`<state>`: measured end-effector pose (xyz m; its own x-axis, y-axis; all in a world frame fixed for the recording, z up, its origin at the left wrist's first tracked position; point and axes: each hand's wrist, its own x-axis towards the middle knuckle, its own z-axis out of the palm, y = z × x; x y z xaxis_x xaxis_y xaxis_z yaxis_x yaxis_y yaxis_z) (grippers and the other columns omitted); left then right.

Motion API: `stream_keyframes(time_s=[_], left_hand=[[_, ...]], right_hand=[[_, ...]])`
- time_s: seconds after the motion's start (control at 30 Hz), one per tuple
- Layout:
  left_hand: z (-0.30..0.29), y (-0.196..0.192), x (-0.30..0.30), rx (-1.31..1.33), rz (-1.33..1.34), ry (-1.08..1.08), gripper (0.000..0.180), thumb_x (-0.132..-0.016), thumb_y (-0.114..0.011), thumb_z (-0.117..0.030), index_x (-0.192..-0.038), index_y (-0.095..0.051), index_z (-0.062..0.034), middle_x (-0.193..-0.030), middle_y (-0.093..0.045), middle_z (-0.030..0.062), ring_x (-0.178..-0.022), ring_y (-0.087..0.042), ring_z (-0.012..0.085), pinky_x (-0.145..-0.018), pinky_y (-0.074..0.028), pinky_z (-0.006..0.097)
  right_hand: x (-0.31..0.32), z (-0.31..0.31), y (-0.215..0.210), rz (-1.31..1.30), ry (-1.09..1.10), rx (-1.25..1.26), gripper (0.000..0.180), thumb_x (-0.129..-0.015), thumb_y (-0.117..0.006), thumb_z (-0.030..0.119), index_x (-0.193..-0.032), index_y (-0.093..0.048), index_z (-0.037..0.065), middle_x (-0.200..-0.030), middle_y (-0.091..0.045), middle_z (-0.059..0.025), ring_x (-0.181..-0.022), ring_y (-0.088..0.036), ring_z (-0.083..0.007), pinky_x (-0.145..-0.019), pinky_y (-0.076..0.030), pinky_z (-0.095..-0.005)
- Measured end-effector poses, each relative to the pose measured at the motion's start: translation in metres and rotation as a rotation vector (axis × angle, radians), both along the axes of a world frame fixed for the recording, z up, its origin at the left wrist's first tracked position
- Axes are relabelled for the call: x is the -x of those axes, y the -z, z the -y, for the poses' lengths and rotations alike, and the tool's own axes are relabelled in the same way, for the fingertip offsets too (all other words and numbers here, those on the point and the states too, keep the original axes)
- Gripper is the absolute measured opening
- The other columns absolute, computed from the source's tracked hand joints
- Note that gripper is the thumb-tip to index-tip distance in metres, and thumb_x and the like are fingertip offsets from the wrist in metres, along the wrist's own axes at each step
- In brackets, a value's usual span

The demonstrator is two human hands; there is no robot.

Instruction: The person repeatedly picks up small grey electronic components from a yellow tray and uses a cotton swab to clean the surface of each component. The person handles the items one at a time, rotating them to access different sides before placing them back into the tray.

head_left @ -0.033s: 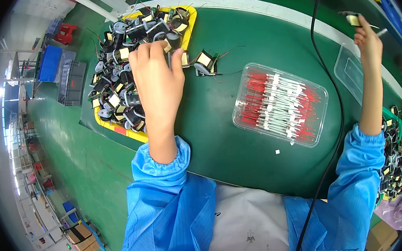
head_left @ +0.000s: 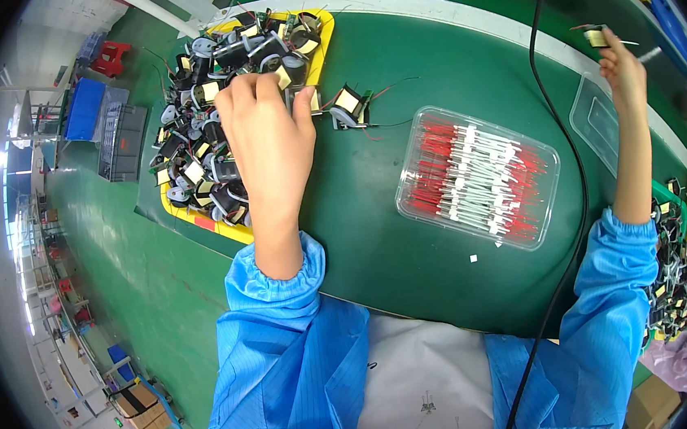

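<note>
Your left hand (head_left: 267, 139) lies palm-down over the near edge of the yellow tray (head_left: 326, 32), fingers curled forward and closing round a small wound transformer (head_left: 301, 97) at the tray's right rim, thumb pressed to its side; the tray is a shallow plastic rectangle with rounded corners, heaped with more such parts (head_left: 207, 145), blocky black cores wrapped in pale yellow tape, grey rounded bobbins and thin trailing wires in a tangled pile; just right of your fingers, on the green tabletop (head_left: 411, 241), a loose transformer (head_left: 349, 104) sits alone, its fine red and black leads splayed across the smooth matte surface; near the middle stands a clear plastic box (head_left: 478, 178), rectangular with soft corners and a glossy rim, packed with slim white sleeves tipped in red, lying roughly parallel in rows; your right hand (head_left: 623, 71) is raised well apart at the far right, fingers pinched together on a small component (head_left: 596, 35) with a thin stiff lead sticking out sideways; beside that wrist rests an empty transparent tray (head_left: 597, 120); a black cable (head_left: 561, 163), smooth and round, curves down across the tabletop between the clear box and your right arm; both forearms wear blue sleeves (head_left: 289, 334) of finely striped fabric with gathered elastic cuffs.
</note>
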<state>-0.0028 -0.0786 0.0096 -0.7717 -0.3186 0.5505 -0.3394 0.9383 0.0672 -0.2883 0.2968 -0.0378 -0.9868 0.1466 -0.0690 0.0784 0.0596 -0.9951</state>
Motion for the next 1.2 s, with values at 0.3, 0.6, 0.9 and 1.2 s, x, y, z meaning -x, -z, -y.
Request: stream_keyframes(time_s=[0.3, 0.6, 0.9, 1.2], left_hand=[[-0.004, -0.001, 0.001, -0.005, -0.045, -0.052, 0.021, -0.076, -0.073, -0.019, -0.083, -0.064, -0.0011, -0.090, -0.061, 0.0113, -0.094, -0.051, 0.0320, -0.084, -0.041, 0.040], [-0.029, -0.005, 0.007, -0.788, -0.520, 0.380, 0.013, -0.088, -0.061, -0.003, -0.099, -0.057, 0.0022, -0.088, -0.060, 0.0067, -0.082, -0.061, 0.0114, -0.071, -0.049, 0.023], [-0.052, 0.004, 0.003, -1.416, -0.316, 0.673, 0.034, -0.078, -0.062, 0.016, -0.109, -0.054, 0.0068, -0.102, -0.061, 0.0135, -0.096, -0.061, 0.0181, -0.087, -0.051, 0.029], [-0.056, 0.011, 0.003, -1.361, -0.284, 0.749, 0.025, -0.083, -0.056, 0.013, -0.104, -0.050, 0.0006, -0.101, -0.062, 0.0138, -0.093, -0.063, 0.0195, -0.084, -0.050, 0.027]], right_hand=[[0.041, -0.003, 0.018, 0.252, -0.194, -0.106, 0.059, -0.079, -0.073, 0.043, -0.103, -0.058, -0.009, -0.090, -0.065, -0.0103, -0.069, -0.061, -0.0119, -0.052, -0.044, -0.0192], [-0.053, 0.027, -0.044, -0.274, -0.130, -0.159, 0.035, -0.084, -0.065, 0.029, -0.104, -0.065, 0.001, -0.089, -0.063, -0.0057, -0.062, -0.046, -0.0063, -0.055, -0.037, -0.0201], [-0.200, 0.114, -0.071, -0.805, -0.944, -0.752, 0.014, -0.069, -0.071, 0.004, -0.079, -0.061, 0.002, -0.075, -0.055, -0.0084, -0.071, -0.056, -0.0245, -0.060, -0.047, -0.0341], [-0.206, 0.122, -0.047, -0.909, -0.912, -0.927, 0.011, -0.068, -0.068, 0.005, -0.071, -0.058, 0.002, -0.074, -0.053, -0.0067, -0.074, -0.056, -0.0226, -0.055, -0.048, -0.0344]])
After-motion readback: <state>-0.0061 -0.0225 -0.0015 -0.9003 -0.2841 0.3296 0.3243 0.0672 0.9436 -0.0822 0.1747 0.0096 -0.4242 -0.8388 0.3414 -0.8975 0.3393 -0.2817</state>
